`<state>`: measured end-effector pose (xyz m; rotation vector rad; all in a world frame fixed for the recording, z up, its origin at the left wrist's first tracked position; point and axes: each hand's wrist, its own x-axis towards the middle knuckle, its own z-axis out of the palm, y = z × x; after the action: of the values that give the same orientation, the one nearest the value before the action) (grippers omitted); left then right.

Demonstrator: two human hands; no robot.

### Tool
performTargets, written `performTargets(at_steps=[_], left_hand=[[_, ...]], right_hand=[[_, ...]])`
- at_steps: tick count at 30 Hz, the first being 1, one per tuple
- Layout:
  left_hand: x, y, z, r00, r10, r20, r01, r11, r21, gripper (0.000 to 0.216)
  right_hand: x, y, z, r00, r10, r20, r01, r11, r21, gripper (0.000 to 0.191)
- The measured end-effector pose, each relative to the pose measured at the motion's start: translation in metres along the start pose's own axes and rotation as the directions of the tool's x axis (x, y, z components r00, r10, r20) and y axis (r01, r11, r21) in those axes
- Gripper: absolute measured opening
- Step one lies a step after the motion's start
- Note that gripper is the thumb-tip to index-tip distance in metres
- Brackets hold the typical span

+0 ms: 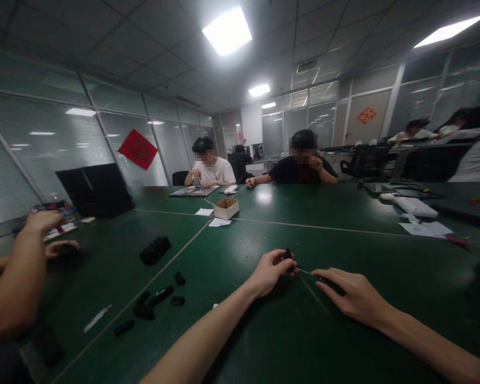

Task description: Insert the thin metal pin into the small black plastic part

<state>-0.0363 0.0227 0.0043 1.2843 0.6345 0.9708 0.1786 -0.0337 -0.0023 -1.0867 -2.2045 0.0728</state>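
Between the fingertips of my left hand [270, 273] is a small black part [288, 253]; its exact kind is not clear. My right hand [352, 293] grips a thin screwdriver by its dark handle, mostly hidden under the fingers. The slim metal shaft of the screwdriver [304, 272] points left and reaches the black part. Both hands are low over the green table [248, 330]. To the left of my forearm lie several loose black pieces [144, 311], one with a green circuit board [162, 294] showing.
A black case [155, 250] lies beyond the loose pieces. Farther back stands a small open cardboard box [226, 209] by white papers. A co-worker's arms [20, 266] are at the left edge. Two people sit across the table. At right are a white device [416, 207] and red-handled pliers [458, 241].
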Motion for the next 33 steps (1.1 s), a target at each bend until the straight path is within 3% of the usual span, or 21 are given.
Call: performTargets(at_steps=[10,23,33], left_hand=[[-0.002,0.005,0.004,1.000,0.020,0.014,-0.020,1.000,0.005,0.039],[0.001,0.006,0.006,1.000,0.022,-0.002,-0.022,0.998,0.053,0.030],[0.001,0.004,0.004,0.999,0.053,0.010,-0.053,0.994,0.097,0.032]], right_hand=[[0.001,-0.004,-0.004,1.000,-0.026,-0.017,0.025,0.999,-0.035,0.031],[0.006,-0.013,-0.008,0.994,0.080,0.081,-0.061,0.975,-0.214,0.034],[0.004,-0.006,-0.007,0.997,-0.047,0.063,0.058,0.981,-0.183,0.033]])
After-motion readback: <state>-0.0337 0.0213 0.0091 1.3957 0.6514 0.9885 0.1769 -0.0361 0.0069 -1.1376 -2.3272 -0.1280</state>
